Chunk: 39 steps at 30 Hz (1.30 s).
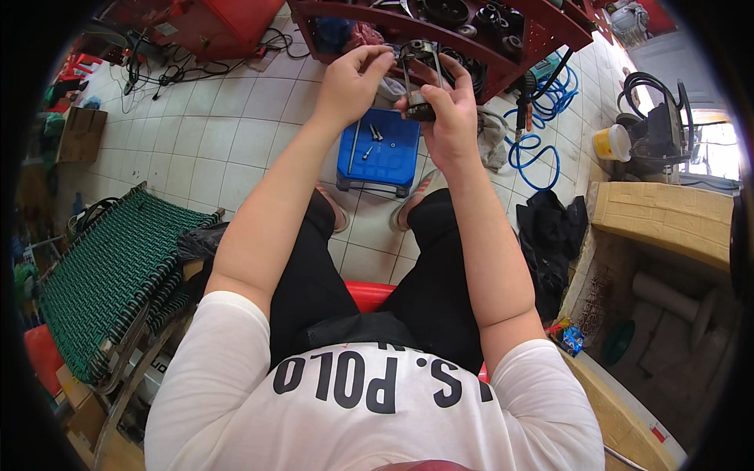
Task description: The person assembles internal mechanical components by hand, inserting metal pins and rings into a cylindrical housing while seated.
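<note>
Metal part held in right hand, left hand curled nearby, its hold unclear, blue stool below

To the left, a green woven folding seat and, farther up, a brown cardboard box on pale floor tiles, near tangled black cables. To the right, a coiled blue hose, a yellow-and-white bucket and crumpled black material.
</note>
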Motion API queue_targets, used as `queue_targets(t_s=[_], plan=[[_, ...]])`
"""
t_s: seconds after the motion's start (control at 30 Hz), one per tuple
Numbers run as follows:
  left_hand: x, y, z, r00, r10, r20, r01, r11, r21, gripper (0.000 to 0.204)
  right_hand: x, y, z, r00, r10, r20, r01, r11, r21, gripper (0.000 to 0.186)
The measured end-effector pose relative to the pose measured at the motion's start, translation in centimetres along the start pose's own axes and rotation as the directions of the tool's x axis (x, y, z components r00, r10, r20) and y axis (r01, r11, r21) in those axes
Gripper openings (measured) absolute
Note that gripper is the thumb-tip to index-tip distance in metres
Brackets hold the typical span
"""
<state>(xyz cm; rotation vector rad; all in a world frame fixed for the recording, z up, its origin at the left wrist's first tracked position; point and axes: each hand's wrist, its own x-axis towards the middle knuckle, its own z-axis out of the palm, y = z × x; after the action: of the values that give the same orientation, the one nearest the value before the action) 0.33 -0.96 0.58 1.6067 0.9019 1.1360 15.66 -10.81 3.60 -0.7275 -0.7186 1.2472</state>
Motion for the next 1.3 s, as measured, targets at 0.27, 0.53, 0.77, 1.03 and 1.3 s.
queue_targets(t_s=[0.27,0.53,0.77,1.03,1.3], plan=[[0.6,0.0,-0.1,0.964,-0.258,0.067,0.266,0.92,-0.289,0.024,-0.1,-0.1,-0.2,1.0,-0.001,-0.008,0.001,1.0,-0.03,0.067],[0.8,-0.5,-0.8,0.928,-0.344,0.147,0.373,0.827,-0.421,0.012,-0.3,0.0,0.2,1.0,-0.003,0.008,0.004,0.999,-0.039,0.068],[0.9,-0.9,-0.9,0.92,-0.354,0.167,0.39,0.789,-0.475,0.01,-0.4,0.2,0.6,0.999,-0.016,0.027,0.018,0.996,-0.09,0.067],[0.6,0.3,-0.8,0.862,-0.469,0.19,0.493,0.693,-0.526,0.016,-0.1,0.2,-0.1,0.999,-0.024,0.037,0.028,0.993,-0.113,0.066],[0.8,-0.2,-0.9,0.883,-0.421,0.21,0.465,0.715,-0.522,0.018,-0.1,0.0,-0.1,1.0,-0.022,0.01,0.022,0.998,-0.065,0.069]])
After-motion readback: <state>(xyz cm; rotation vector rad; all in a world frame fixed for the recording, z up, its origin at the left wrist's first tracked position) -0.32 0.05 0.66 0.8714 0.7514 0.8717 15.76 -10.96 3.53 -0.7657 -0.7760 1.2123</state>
